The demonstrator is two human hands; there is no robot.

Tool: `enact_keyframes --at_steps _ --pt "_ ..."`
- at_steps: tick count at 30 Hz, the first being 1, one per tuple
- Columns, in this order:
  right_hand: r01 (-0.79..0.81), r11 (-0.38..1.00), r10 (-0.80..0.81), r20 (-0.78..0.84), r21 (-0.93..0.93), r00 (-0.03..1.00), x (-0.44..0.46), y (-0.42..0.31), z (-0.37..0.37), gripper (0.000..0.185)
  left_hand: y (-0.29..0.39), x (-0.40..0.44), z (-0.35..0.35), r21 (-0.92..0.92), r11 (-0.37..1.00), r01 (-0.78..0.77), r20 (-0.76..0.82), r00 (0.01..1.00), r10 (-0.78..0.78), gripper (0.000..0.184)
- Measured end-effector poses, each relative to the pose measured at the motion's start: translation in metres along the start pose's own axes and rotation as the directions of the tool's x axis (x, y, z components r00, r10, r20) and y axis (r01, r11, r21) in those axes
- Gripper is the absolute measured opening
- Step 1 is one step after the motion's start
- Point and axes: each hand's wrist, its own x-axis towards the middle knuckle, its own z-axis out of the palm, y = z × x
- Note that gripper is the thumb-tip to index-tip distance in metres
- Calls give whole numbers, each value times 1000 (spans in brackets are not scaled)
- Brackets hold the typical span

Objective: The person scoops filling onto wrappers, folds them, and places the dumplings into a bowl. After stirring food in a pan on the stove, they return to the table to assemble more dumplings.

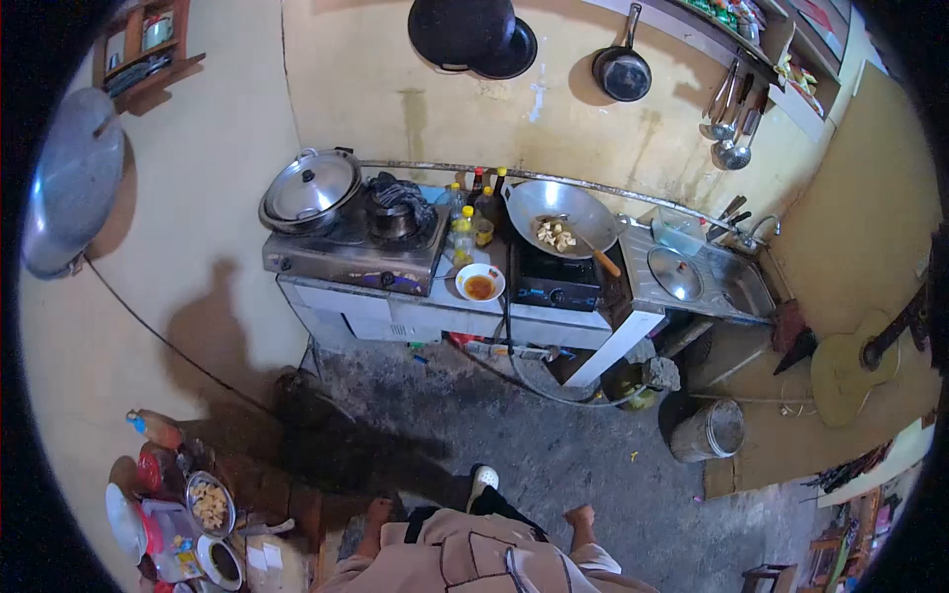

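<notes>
My left hand (379, 511) hangs low at my side, beside the low table with bowls on it. Its fingers are too small and dark to make out. My right hand (581, 516) hangs over the grey floor on the other side, fingers loosely apart, with nothing visible in it. Neither hand touches the stoves. Across the floor, a large wok (561, 219) with pale chunks of food (556, 235) sits on the right stove (554, 282). A spatula with a wooden handle (605, 262) leans in the wok. A white bowl of reddish sauce (480, 283) stands left of that stove.
On the left stove (356, 257) are a lidded pot (311, 188) and a small dark pot (392, 219). Several bottles (464, 232) stand between the stoves. A sink (743, 287) is at right, a bucket (708, 431) below. The low table holds a bowl of fried pieces (210, 502).
</notes>
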Motion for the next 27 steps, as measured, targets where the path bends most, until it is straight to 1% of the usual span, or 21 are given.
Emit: enact_keyframes --at_steps 2,5,7,8,9,10,11,12,14,15,16,17,18,19,21,22,23,24,25,26,27 --pt "174 937 -159 73 -302 984 47 38 80 35 7 -16 -14 -3 1000 -24 45 999 24 22" --pt "280 829 -240 143 -483 960 -14 49 117 29 -11 -37 -36 3 997 -72 93 993 72 19" --pt "220 871 -177 137 -439 975 -51 61 145 27 -30 -53 -52 101 979 -175 148 976 159 16" --pt "183 886 -137 136 -426 981 -65 71 161 26 -37 -68 -61 185 945 -268 203 952 230 16" --pt "224 850 -144 198 -477 970 -77 78 181 26 -44 -84 -70 258 895 -363 255 919 299 15" --pt "263 805 -138 262 -532 955 -90 96 203 26 -58 -99 -78 246 919 -308 244 937 249 14" --pt "301 750 -120 326 -589 938 -103 121 221 26 -76 -120 -86 183 964 -192 218 964 151 13" --pt "341 688 -98 383 -641 918 -114 145 234 26 -92 -144 -93 84 995 -47 186 982 31 12" --pt "422 554 -80 459 -717 885 -111 154 237 27 -119 -185 -102 -140 976 165 134 980 -146 10" --pt "424 599 -144 430 -679 891 -148 148 215 29 -131 -205 -105 -246 941 232 107 971 -212 9" --pt "432 639 -208 398 -636 893 -191 138 188 30 -149 -215 -110 -200 949 245 105 968 -227 11" --pt "460 613 -232 411 -642 882 -195 137 182 32 -165 -225 -112 -130 960 248 103 966 -236 12" --pt "507 551 -255 445 -663 858 -193 132 179 34 -181 -239 -113 -67 965 255 98 964 -248 13" --pt "554 457 -257 493 -696 831 -182 133 180 37 -194 -255 -112 -17 962 271 87 959 -269 15" --pt "647 227 -255 597 -728 761 -153 116 174 41 -211 -287 -109 28 952 306 39 951 -307 17" --pt "690 91 -243 655 -719 715 -139 102 173 44 -221 -307 -106 -4 951 311 -22 950 -311 19" --pt "719 -48 -226 709 -693 668 -127 85 172 46 -225 -327 -103 -88 956 279 -142 947 -289 19" --pt "718 -151 -223 731 -679 645 -118 62 170 49 -231 -348 -99 -161 960 228 -261 929 -264 20" --pt "698 -191 -251 722 -690 645 -107 33 170 52 -234 -354 -97 -219 962 162 -376 896 -237 20" --pt "657 -23 -365 618 -753 696 -105 2 165 54 -236 -369 -95 -280 945 168 -421 863 -279 21" --pt "624 157 -469 498 -765 729 -101 -30 160 57 -240 -384 -94 -341 918 202 -424 839 -342 21"
